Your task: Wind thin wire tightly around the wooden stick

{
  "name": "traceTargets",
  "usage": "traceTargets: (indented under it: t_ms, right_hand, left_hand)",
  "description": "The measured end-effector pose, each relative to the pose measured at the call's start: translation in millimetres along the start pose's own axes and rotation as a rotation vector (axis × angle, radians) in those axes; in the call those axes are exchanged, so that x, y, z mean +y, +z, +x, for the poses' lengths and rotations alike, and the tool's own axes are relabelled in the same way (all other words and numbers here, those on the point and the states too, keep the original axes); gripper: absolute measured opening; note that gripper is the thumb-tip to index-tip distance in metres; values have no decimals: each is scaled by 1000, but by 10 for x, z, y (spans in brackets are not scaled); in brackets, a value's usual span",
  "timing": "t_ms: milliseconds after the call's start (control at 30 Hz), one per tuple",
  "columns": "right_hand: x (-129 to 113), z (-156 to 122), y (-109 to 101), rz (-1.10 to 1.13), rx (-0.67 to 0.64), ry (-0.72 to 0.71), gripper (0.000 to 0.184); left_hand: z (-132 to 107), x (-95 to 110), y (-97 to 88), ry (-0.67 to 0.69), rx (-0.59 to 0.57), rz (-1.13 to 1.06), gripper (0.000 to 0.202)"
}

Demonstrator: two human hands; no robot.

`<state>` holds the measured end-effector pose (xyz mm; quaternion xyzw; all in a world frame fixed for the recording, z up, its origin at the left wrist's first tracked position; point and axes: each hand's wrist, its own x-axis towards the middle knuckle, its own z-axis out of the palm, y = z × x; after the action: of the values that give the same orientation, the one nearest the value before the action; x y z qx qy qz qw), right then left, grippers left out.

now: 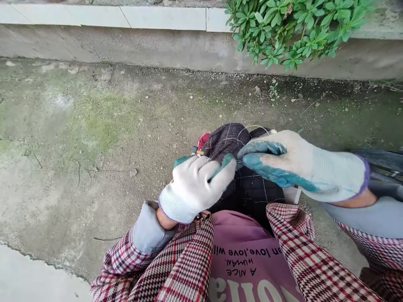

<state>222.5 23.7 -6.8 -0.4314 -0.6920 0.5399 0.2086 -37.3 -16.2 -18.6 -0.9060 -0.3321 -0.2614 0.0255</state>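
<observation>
Both my hands wear white knit gloves with teal coated fingertips and meet in front of my chest. My left hand (197,187) is curled into a pinch. My right hand (299,163) reaches in from the right with its fingers pressed together at the same spot. A thin pale wire (252,127) loops up from between the fingertips; both hands seem to grip it. Below them are my dark checked trousers (248,188), a pink printed shirt (248,260) and a red plaid jacket (185,260).
Dirty concrete ground (103,138) with green moss patches lies ahead. A low concrete kerb (141,42) runs across the top. A leafy green plant (289,29) hangs over it at upper right. A dark object (382,167) shows at the right edge.
</observation>
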Motion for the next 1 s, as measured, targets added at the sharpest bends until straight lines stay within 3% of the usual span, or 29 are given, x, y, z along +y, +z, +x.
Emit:
traceTargets:
  t_ms: [133, 300, 400, 567, 667, 767, 900, 1000]
  right_hand:
    - [197, 32, 22, 330, -141, 156, 40]
    - [167, -51, 308, 882, -386, 200, 53]
    - [96, -137, 457, 1063, -370, 221, 49]
    - [141, -218, 590, 1183, -375, 298, 43]
    - [218, -209, 607, 1173, -457, 321, 49]
    - [193, -150, 544, 1001, -495, 304, 45]
    - [52, -68, 384, 596, -400, 118, 25]
    - [12, -93, 304, 263, -308, -46, 12]
  left_hand:
    - [19, -30, -33, 136, 78, 48, 27]
    - [-48, -94, -110, 214, 48, -31, 37]
    - [-101, -119, -200, 215, -6, -103, 43]
    - [-133, -83, -325, 191, -80, -172, 46]
    - [-101, -45, -340, 217, -69, -182, 46]
    - [-47, -33, -319, 274, -53, -126, 37]
    - [-4, -49, -236, 294, -36, -120, 22]
    - [-10, -18, -155, 156, -65, -279, 12]
